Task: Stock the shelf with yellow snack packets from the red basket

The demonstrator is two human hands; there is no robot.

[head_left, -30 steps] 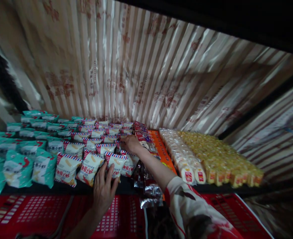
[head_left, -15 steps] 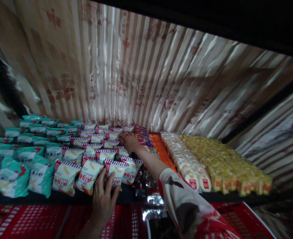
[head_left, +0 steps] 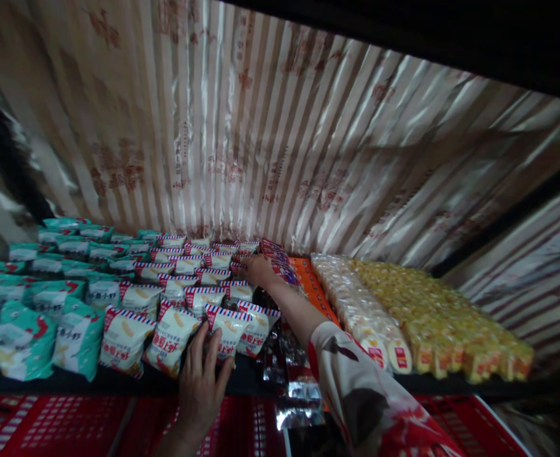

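Observation:
My left hand is at the front edge of the shelf, its fingers spread and extended up against a front-row white snack bag with a red-and-blue striped top. Further back, my right hand reaches over the rows, its fingers curled at the top of another striped snack bag; part of that bag is hidden behind the hand. More white snack bags stand upright in rows to the left of both hands.
Teal snack bags fill the left of the shelf. Right of my forearm lie dark silvery packets, an orange package, white wrapped rolls and yellow packs. Red baskets sit below, striped sheeting behind.
My right hand has shifted back along the rightmost bags, and a front bag it partly covered now shows fully. My left hand stays against the front row. The view has tilted slightly.

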